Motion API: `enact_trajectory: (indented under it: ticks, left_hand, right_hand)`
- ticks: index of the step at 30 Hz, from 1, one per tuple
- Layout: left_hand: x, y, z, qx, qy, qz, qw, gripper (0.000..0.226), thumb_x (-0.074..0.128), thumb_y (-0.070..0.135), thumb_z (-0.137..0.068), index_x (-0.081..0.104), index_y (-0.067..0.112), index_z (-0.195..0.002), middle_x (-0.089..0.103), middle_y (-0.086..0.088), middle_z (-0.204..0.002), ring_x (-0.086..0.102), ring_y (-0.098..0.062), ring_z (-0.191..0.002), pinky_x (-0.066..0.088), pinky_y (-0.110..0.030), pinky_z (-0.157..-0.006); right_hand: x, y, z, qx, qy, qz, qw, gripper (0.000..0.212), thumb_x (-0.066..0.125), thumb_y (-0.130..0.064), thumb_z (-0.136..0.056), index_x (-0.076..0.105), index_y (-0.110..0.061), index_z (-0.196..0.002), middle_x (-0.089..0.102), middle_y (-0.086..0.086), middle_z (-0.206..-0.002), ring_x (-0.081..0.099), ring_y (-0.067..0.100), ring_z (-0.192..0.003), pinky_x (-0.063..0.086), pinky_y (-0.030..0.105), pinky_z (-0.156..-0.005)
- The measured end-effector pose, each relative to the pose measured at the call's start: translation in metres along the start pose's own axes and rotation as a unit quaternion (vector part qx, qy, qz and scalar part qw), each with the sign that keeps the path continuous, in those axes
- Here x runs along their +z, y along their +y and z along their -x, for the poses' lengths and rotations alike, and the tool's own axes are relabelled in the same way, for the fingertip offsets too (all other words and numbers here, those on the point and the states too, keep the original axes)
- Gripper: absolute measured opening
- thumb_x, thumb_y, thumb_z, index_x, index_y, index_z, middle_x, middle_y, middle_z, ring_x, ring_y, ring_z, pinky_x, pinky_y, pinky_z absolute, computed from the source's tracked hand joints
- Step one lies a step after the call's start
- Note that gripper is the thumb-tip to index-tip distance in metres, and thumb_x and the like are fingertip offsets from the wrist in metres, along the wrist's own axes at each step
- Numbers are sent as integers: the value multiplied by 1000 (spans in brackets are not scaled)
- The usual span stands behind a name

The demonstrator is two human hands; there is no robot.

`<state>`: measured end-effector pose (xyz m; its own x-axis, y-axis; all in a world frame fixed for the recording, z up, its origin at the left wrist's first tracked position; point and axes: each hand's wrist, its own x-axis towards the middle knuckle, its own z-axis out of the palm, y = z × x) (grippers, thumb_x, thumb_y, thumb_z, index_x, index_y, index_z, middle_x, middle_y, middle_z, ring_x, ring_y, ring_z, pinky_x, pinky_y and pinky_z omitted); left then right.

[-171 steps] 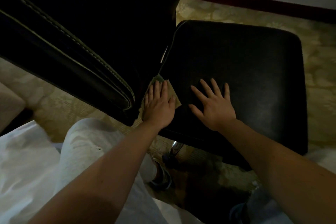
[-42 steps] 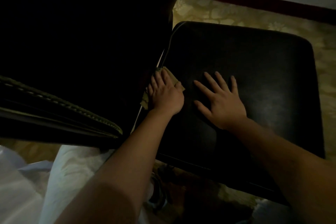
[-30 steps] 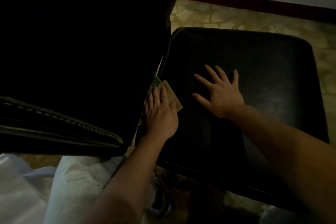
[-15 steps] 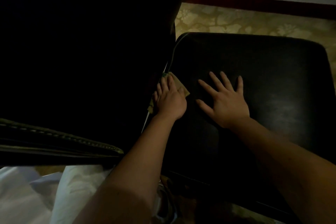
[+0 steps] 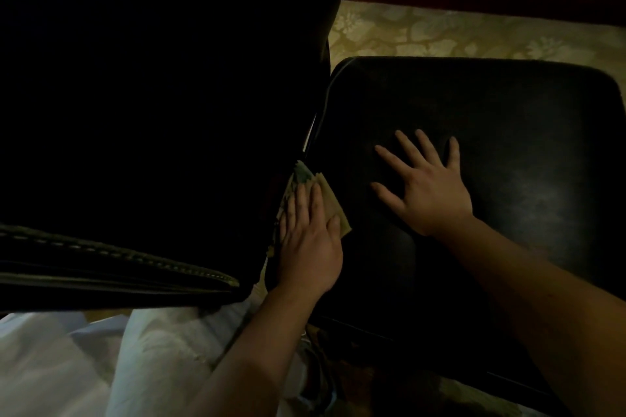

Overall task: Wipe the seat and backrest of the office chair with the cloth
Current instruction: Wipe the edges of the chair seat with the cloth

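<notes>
The office chair's black leather seat (image 5: 491, 118) fills the right half of the view. Its dark backrest (image 5: 152, 112), with a stitched edge, rises across the left. My left hand (image 5: 310, 240) lies flat, fingers straight, pressing a folded greenish cloth (image 5: 325, 195) onto the seat right at the crease where seat meets backrest. Most of the cloth is hidden under the hand. My right hand (image 5: 428, 186) rests flat with spread fingers on the middle of the seat, apart from the cloth.
Patterned beige carpet (image 5: 440, 32) runs behind the chair to a dark red baseboard (image 5: 474, 2) and pale wall. My light trousers (image 5: 162, 359) and white fabric show at the bottom left, below the backrest.
My left hand has slid the cloth back toward me along the seat crease after pushing it forward. My right hand stays flat on the seat.
</notes>
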<state>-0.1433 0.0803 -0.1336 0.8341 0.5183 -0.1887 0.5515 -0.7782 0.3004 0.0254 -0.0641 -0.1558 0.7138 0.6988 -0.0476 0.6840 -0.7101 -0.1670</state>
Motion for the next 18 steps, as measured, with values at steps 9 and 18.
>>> enact_trajectory:
  ticks: [9,18]
  left_hand:
    - [2,23,-46,-41,-14,-10,999,66,25,38,-109,-11,17,-161,-14,-8,-169,-14,-24,-156,-10,-40,-123]
    - [-7,55,-104,-59,-3,-23,998,66,27,39,-109,-6,15,-162,-8,-9,-170,-8,-26,-157,-5,-43,-125]
  right_hand:
    - [1,-1,-1,9,-3,6,1000,72,10,-78,-92,5,-45,-156,1,-2,-168,-5,25,-154,-9,64,-117]
    - [-1,-5,-2,23,-11,12,1000,74,8,-79,-90,7,-45,-156,2,-2,-168,-4,25,-154,-10,65,-117]
